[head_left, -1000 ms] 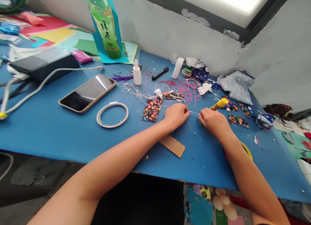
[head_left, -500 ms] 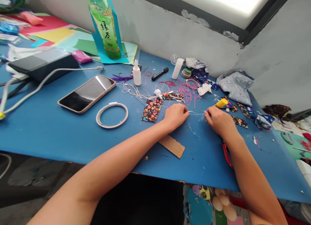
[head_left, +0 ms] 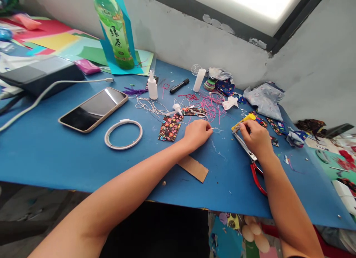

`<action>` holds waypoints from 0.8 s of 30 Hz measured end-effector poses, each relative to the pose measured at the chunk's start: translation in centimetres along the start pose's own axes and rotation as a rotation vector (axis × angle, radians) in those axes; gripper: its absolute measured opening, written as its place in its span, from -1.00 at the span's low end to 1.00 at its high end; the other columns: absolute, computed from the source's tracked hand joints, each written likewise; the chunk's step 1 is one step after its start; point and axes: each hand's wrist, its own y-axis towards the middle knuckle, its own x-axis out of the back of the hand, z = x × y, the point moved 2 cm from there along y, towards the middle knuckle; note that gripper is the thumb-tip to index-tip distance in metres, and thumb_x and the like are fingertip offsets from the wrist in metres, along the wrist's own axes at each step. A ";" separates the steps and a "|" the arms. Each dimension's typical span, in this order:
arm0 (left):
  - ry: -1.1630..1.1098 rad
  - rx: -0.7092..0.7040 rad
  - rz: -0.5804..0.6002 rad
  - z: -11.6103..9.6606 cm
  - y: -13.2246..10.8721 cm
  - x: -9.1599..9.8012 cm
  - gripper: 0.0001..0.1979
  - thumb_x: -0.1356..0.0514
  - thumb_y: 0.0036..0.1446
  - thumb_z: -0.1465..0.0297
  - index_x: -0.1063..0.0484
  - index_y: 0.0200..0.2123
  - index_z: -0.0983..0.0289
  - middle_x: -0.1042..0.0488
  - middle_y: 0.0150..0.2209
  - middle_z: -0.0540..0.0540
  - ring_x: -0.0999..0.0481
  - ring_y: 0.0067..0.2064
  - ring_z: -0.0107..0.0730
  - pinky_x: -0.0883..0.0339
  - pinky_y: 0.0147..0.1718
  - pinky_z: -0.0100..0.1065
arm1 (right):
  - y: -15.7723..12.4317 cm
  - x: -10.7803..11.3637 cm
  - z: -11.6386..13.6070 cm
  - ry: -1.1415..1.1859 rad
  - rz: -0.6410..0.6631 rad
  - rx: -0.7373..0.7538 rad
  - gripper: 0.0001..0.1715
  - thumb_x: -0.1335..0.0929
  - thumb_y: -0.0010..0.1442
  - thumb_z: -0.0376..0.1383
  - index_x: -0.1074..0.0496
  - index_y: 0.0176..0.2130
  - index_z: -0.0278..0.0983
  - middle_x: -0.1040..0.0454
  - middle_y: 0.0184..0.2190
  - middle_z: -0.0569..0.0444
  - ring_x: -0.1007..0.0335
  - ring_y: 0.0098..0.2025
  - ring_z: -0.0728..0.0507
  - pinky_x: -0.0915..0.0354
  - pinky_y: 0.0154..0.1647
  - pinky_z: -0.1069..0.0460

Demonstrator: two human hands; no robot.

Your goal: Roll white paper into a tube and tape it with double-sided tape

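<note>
My left hand (head_left: 197, 133) rests on the blue table (head_left: 55, 150) with its fingers pinched on the end of a thin white thread (head_left: 216, 130). My right hand (head_left: 256, 138) is closed, its fingertips pinched together at the lower end of a yellow glue stick (head_left: 244, 119); what they hold is too small to make out. Red-handled scissors (head_left: 254, 168) lie under that hand and wrist, blades pointing up-left. A floral fabric piece (head_left: 170, 127) lies just left of my left hand.
A phone (head_left: 93, 109), a white tape ring (head_left: 124, 134) and a cardboard strip (head_left: 193, 168) lie on the table. Behind are a green tea bottle (head_left: 114, 28), a small white bottle (head_left: 152, 88), a black marker (head_left: 179, 85), pink threads (head_left: 211, 102) and fabric scraps (head_left: 264, 98).
My right hand has moved right, away from my left hand, to the yellow glue stick, uncovering the scissors. The view has shifted slightly. My left hand stays put.
</note>
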 end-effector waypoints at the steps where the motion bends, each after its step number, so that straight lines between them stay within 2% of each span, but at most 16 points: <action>1: 0.001 0.000 -0.001 0.0 0.0 0.0 -0.79 -0.12 0.13 0.38 -0.58 -0.30 0.23 -0.59 -0.26 0.11 -0.53 -0.20 -0.23 -0.38 -0.21 -0.28 | 0.0 0.1 0.0 0.016 -0.007 0.000 -0.66 -0.18 0.29 -0.16 -0.41 -0.33 -0.28 -0.49 -0.40 -0.04 -0.38 -0.38 -0.17 -0.14 -0.37 0.02; 6: 0.004 0.011 0.004 -0.1 0.0 0.1 -0.79 -0.12 0.13 0.37 -0.58 -0.29 0.23 -0.59 -0.24 0.11 -0.53 -0.17 -0.21 -0.38 -0.20 -0.28 | -0.2 0.4 0.2 0.134 -0.024 -0.015 -0.66 -0.19 0.29 -0.15 -0.44 -0.28 -0.29 -0.53 -0.40 -0.04 -0.45 -0.37 -0.17 -0.23 -0.34 0.02; 10: 0.002 0.009 0.005 -0.1 -0.1 0.1 -0.79 -0.13 0.13 0.37 -0.58 -0.30 0.23 -0.59 -0.23 0.10 -0.53 -0.17 -0.22 -0.37 -0.21 -0.29 | -0.4 0.2 -0.1 0.413 0.002 -0.091 -0.67 -0.21 0.28 -0.15 -0.44 -0.18 -0.29 -0.56 -0.39 0.00 -0.47 -0.44 -0.11 -0.33 -0.38 0.02; 14: 0.003 0.001 0.002 0.0 0.0 0.0 -0.79 -0.12 0.13 0.36 -0.57 -0.31 0.23 -0.59 -0.25 0.09 -0.53 -0.18 -0.22 -0.37 -0.23 -0.29 | -0.5 -0.4 -0.3 0.626 0.070 -0.141 -0.65 -0.28 0.21 -0.13 -0.50 -0.17 -0.30 -0.59 -0.36 -0.01 -0.53 -0.38 -0.14 -0.42 -0.31 -0.03; 19: 0.009 0.004 0.017 -0.1 0.0 0.0 -0.79 -0.12 0.14 0.36 -0.58 -0.29 0.22 -0.59 -0.25 0.08 -0.53 -0.19 -0.24 -0.37 -0.22 -0.31 | -0.7 -0.3 -0.2 0.647 0.104 -0.165 -0.70 -0.38 0.09 -0.13 -0.58 -0.24 -0.24 -0.62 -0.29 0.01 -0.55 -0.25 -0.20 -0.44 -0.16 -0.09; 24: 0.014 0.007 0.012 -0.2 -0.1 0.1 -0.79 -0.13 0.13 0.36 -0.58 -0.28 0.22 -0.59 -0.25 0.09 -0.54 -0.19 -0.23 -0.37 -0.21 -0.30 | -0.8 -1.1 0.1 0.684 0.155 -0.154 -0.74 -0.40 0.04 -0.15 -0.59 -0.29 -0.22 -0.62 -0.34 0.04 -0.56 -0.30 -0.18 -0.45 -0.21 -0.07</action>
